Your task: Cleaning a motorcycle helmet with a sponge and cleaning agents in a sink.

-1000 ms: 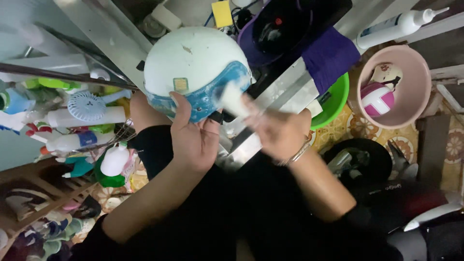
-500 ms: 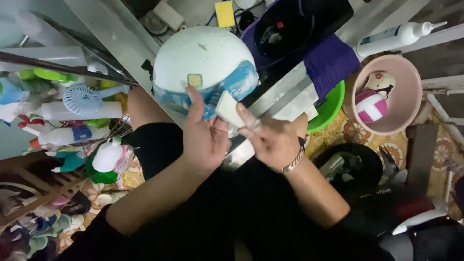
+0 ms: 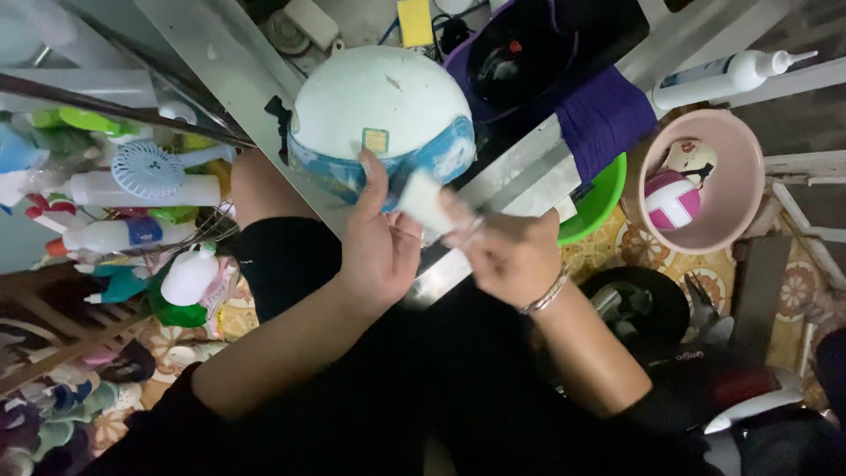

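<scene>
White slip (image 3: 423, 201) between both hands' fingertips

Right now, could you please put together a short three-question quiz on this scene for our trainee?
1. True or false: the left hand and right hand both touch the small white piece.
2. The white and blue rice cooker sits: A) in the pink basin B) on the metal counter C) on the floor.
3. What does the right wrist wear?

Key: 1 true; 2 B; 3 a silver bracelet.
</scene>
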